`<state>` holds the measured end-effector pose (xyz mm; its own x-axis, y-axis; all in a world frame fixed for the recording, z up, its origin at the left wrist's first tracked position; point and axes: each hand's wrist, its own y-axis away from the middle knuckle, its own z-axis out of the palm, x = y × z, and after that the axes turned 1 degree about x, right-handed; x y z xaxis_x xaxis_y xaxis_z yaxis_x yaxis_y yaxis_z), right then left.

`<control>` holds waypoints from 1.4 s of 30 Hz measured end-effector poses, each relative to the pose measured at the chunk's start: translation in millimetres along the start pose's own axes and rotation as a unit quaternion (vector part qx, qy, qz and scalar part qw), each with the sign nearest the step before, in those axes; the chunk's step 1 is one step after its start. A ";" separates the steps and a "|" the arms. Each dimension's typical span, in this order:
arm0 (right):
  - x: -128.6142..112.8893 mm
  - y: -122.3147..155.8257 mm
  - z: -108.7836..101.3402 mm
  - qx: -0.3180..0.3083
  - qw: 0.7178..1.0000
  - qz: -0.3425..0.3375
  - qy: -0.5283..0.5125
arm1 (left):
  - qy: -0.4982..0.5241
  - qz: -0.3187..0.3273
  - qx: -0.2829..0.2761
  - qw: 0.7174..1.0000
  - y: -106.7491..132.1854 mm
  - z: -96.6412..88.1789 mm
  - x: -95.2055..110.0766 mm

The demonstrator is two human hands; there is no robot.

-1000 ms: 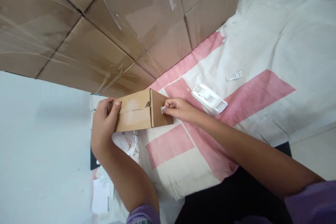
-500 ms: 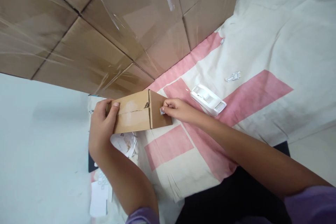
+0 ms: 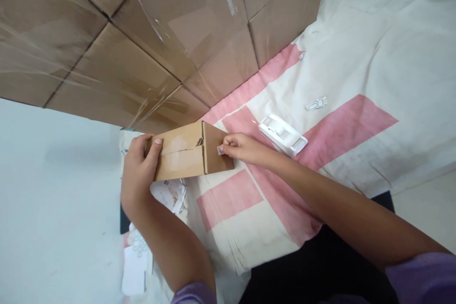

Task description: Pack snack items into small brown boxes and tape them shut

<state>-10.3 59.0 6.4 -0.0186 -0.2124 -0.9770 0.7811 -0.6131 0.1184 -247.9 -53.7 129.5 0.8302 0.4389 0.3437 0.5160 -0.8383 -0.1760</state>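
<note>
A small brown cardboard box (image 3: 185, 154) taped along its top seam stands on a cream and pink cloth (image 3: 320, 128). My left hand (image 3: 138, 175) grips the box's left end, thumb on top. My right hand (image 3: 239, 147) is closed in a pinch against the box's right side face, holding a tiny white piece (image 3: 220, 150) there, perhaps a sticker or tape end. A white plastic tool (image 3: 283, 135), possibly a tape dispenser, lies just right of my right hand.
A stack of large cardboard cartons wrapped in clear film (image 3: 149, 33) rises right behind the small box. Torn white paper scraps (image 3: 171, 194) lie under the box's near edge. A small white scrap (image 3: 317, 103) rests on the cloth farther right. White floor (image 3: 53, 209) spreads to the left.
Nothing has visibly changed beyond a slight camera shift; both hands stay on the box.
</note>
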 end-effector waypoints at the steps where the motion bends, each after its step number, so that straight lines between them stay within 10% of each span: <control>1: 0.3 -0.4 -0.2 -0.002 1.000 0.002 0.000 | 0.002 -0.001 0.001 1.000 0.0 0.2 -0.3; 14: -29.3 11.4 -12.9 0.082 0.996 0.021 0.041 | 0.008 0.010 0.001 1.000 -2.3 1.2 -1.2; 42: -21.2 7.6 -5.4 0.017 1.000 -0.001 -0.002 | 0.008 0.034 -0.010 0.999 -5.4 1.3 -4.4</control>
<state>-0.7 63.0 27.1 -0.0218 -0.2138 -0.9766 0.7595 -0.6388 0.1229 -254.0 -50.6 127.8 0.8595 0.3756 0.3467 0.4543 -0.8722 -0.1812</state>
